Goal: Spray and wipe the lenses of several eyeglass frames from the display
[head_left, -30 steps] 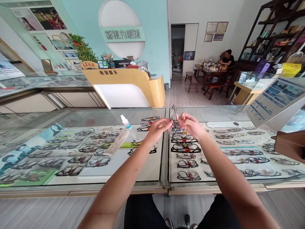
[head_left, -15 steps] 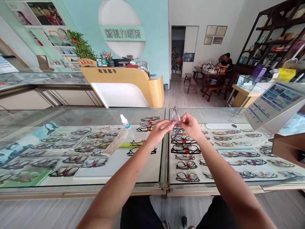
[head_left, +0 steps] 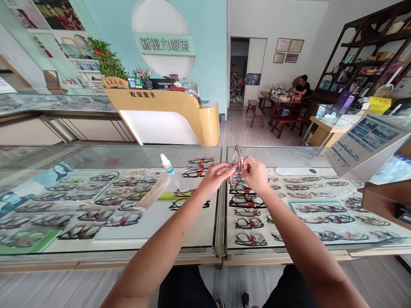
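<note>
One pair of glasses (head_left: 237, 157) is up on edge above the glass cases (head_left: 199, 231), our left hand (head_left: 215, 176) pinching it between thumb and fingers, our right hand (head_left: 257, 174) curled close against it, though we can't tell if those fingertips grip. Past the beige cloth (head_left: 153, 194) we spot a white bottle (head_left: 167, 164), then the yellow desk (head_left: 210, 124), and in the far doorway (head_left: 240, 48), a standing person (head_left: 235, 83)!

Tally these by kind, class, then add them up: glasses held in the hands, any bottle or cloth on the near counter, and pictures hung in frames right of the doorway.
Glasses: 1
Bottle: 1
Cloth: 1
Framed pictures: 4
Total: 7
</note>
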Demonstrator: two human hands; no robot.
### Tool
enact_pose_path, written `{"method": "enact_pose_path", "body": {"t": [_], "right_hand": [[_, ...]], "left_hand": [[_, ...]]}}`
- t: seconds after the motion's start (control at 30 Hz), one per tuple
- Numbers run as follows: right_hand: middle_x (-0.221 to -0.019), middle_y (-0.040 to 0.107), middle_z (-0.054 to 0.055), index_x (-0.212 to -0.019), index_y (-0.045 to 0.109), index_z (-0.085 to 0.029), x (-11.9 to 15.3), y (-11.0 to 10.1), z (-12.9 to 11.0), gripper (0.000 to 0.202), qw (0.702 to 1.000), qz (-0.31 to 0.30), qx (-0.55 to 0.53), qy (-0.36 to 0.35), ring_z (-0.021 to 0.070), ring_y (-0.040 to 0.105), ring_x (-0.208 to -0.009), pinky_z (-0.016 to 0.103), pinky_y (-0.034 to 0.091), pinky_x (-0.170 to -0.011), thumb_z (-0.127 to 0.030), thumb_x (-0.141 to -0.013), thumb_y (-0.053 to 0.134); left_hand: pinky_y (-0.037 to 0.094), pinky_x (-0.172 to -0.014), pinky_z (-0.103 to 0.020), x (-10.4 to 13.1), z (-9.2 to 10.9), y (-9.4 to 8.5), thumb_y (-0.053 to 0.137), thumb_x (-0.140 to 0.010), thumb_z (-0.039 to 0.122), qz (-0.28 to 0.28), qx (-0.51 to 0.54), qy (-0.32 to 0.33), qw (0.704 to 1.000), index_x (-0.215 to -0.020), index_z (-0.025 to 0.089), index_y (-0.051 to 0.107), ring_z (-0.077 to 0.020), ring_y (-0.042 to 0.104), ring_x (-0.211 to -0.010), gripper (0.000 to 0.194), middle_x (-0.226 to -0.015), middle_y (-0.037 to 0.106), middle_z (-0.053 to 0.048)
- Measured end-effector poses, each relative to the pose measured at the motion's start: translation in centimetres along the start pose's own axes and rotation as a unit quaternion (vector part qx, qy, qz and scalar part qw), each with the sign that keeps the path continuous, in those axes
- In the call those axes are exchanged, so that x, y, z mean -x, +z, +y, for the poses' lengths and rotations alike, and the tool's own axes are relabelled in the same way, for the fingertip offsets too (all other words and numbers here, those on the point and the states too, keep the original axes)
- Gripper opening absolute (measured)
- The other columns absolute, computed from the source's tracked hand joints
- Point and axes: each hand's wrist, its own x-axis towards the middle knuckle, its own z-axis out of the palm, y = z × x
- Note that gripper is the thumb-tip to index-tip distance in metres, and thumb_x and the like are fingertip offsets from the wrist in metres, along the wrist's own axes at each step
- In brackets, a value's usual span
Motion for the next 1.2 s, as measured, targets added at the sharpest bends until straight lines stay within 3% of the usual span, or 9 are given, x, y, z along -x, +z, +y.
{"method": "enact_pose_path", "body": {"t": [0.3,0.57,0.67,0.87,1.07,1.2], "right_hand": [[-0.074,0.055,-0.002,-0.076,0.043,-0.028,0.4,0.4,0.3,0.022,1.000,0.001,-0.016,-0.005,0.0188,0.046,-0.066,0.033,0.035,-0.068,-0.015,-0.082,0.060],[-0.079,0.063,-0.002,-0.089,0.058,-0.027,-0.1,0.2,0.4,0.010,0.973,-0.043,-0.210,0.086,0.0193,0.057,-0.071,0.035,0.046,-0.074,-0.034,-0.090,0.065],[-0.081,0.066,0.000,-0.088,0.065,-0.026,-0.3,0.0,0.2,0.019,0.960,-0.061,-0.257,0.096,0.0215,0.063,-0.077,0.039,0.050,-0.083,-0.042,-0.096,0.059],[-0.082,0.070,0.001,-0.085,0.069,-0.025,-0.2,-0.2,-0.1,0.024,0.961,-0.104,-0.243,0.082,0.0221,0.063,-0.079,0.038,0.048,-0.080,-0.047,-0.094,0.075],[-0.083,0.072,0.002,-0.082,0.070,-0.026,-0.4,-0.6,-0.2,0.023,0.955,-0.104,-0.269,0.069,0.0239,0.067,-0.088,0.040,0.053,-0.089,-0.041,-0.098,0.067],[-0.100,0.080,0.003,-0.095,0.073,-0.026,-0.6,-1.0,-0.1,0.019,0.950,-0.129,-0.279,0.059,0.0226,0.071,-0.092,0.039,0.054,-0.088,-0.044,-0.096,0.078]], "left_hand": [[0.063,-0.090,-0.040,-0.2,-0.4,-0.1,0.096,-0.071,0.078,0.007,0.004,-0.005,1.000,-0.103,0.022,0.084,-0.0352,0.081,-0.117,0.065,-0.118,0.087,-0.011],[0.062,-0.089,-0.040,-0.5,-0.3,-0.3,0.100,-0.064,0.079,0.047,0.022,-0.028,0.998,-0.104,0.021,0.086,-0.0340,0.081,-0.115,0.072,-0.128,0.086,-0.013],[0.062,-0.089,-0.039,-0.6,-0.4,-0.5,0.101,-0.063,0.078,0.052,0.030,-0.027,0.998,-0.104,0.021,0.087,-0.0336,0.081,-0.114,0.071,-0.124,0.086,-0.012],[0.063,-0.090,-0.040,-0.7,-0.8,-0.6,0.102,-0.062,0.076,0.050,0.043,-0.021,0.998,-0.101,0.021,0.086,-0.0327,0.080,-0.112,0.070,-0.109,0.086,-0.009],[0.063,-0.089,-0.038,-0.9,-0.8,-0.8,0.102,-0.066,0.073,0.038,0.064,-0.028,0.997,-0.103,0.020,0.087,-0.0296,0.081,-0.109,0.067,-0.116,0.086,-0.010],[0.063,-0.086,-0.038,-1.4,-1.2,-1.5,0.103,-0.070,0.065,0.010,0.128,-0.040,0.991,-0.103,0.019,0.085,-0.0276,0.082,-0.102,0.059,-0.110,0.086,-0.010]]}}
